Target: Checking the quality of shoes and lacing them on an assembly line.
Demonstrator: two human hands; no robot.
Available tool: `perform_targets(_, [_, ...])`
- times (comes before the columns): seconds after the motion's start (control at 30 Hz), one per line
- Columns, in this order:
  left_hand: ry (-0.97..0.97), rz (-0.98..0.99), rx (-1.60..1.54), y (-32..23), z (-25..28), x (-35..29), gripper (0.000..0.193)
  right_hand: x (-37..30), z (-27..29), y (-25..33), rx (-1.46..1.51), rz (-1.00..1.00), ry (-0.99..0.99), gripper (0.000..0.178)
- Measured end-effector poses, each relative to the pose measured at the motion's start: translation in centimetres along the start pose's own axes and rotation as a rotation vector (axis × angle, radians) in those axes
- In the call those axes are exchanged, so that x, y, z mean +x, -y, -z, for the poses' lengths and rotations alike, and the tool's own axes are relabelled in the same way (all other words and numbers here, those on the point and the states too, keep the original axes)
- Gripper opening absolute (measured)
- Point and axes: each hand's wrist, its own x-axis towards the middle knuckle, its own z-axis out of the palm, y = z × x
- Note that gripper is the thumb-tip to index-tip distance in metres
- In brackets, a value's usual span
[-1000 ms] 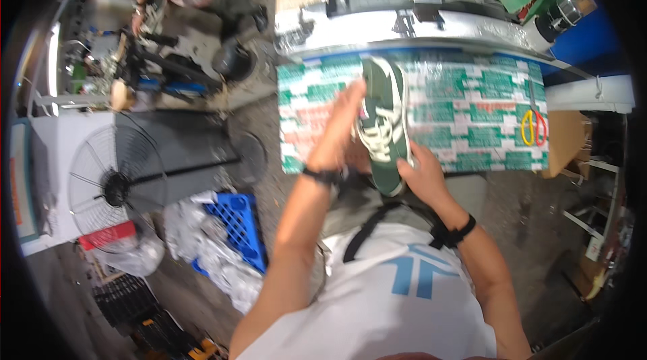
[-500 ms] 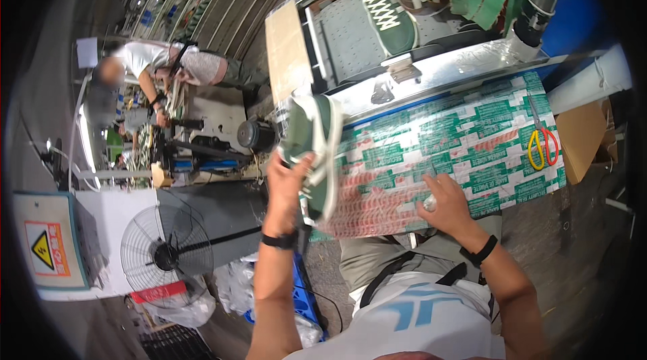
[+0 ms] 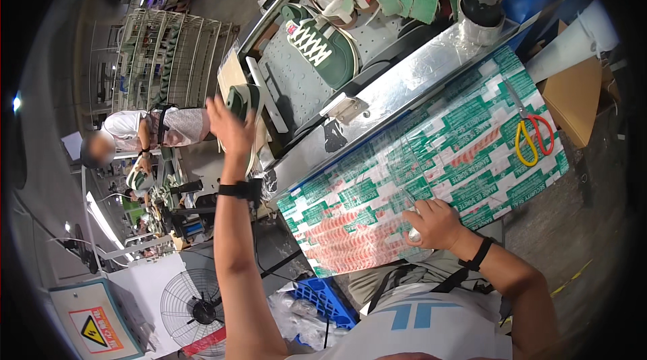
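My left hand reaches out to the far left with its fingers spread. It is against a green and white shoe at the pale board beside the conveyor, and partly hides the shoe. My right hand is closed low over the work table, which is covered in green and white printed tape. It grips a slim tool with a thin metal tip; the kind is hard to make out. Scissors with one red and one yellow handle lie on the table's right side.
Another green shoe with white laces lies on the grey conveyor behind a metal rail. A caged fan and a blue crate are at lower left. A co-worker stands at far left.
My left hand has carried the shoe away from the table's left edge, up and left to the board, and its fingers have spread. My right hand still grips the slim tool. The view has turned left.
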Motion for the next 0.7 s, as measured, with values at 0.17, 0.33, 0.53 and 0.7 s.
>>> perform_targets(0.17, [0.604,0.584,-1.079,-14.8,-1.7,7.4,0.094,0.0,-0.1,0.0,-0.019,0.012,0.043,0.037])
perform_targets(0.33, [0.685,0.741,-1.274,-20.2,-5.7,12.8,0.069,0.2,-0.1,-0.2,0.009,0.004,0.031,0.037])
perform_targets(0.53, [0.615,0.711,-1.531,-17.4,-4.1,12.3,0.054,-0.2,0.0,-0.2,0.005,-0.002,0.045,0.039])
perform_targets(0.7, [0.535,0.842,-1.812,-14.3,5.2,10.4,0.051,-0.3,0.0,-0.4,0.028,0.02,0.033,0.033])
